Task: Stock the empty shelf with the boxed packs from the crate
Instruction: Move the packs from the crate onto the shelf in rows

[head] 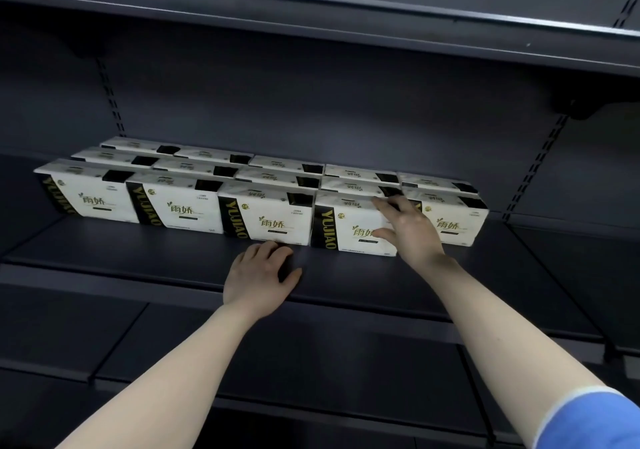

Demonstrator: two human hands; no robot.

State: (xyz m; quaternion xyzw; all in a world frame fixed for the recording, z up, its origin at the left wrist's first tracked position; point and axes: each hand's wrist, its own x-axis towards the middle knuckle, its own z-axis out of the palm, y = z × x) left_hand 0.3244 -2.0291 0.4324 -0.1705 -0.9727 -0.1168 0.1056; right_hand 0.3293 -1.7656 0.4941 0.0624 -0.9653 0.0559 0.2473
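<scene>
Several white boxed packs with black and gold bands stand in three rows on the dark shelf [173,254]. My right hand [408,228] grips the fourth front-row pack [346,226], fingers over its top right corner and thumb on its front face. My left hand [259,273] rests on the shelf board with loosely curled fingers, fingertips close to the bottom edge of the third front-row pack [266,216]; it holds nothing. The crate is out of view.
Another dark shelf [346,8] hangs close overhead. Lower shelf boards [311,372] lie below. Slotted uprights [533,171] run up the back panel at left and right. Bare shelf board extends in front of the packs and to their left and right.
</scene>
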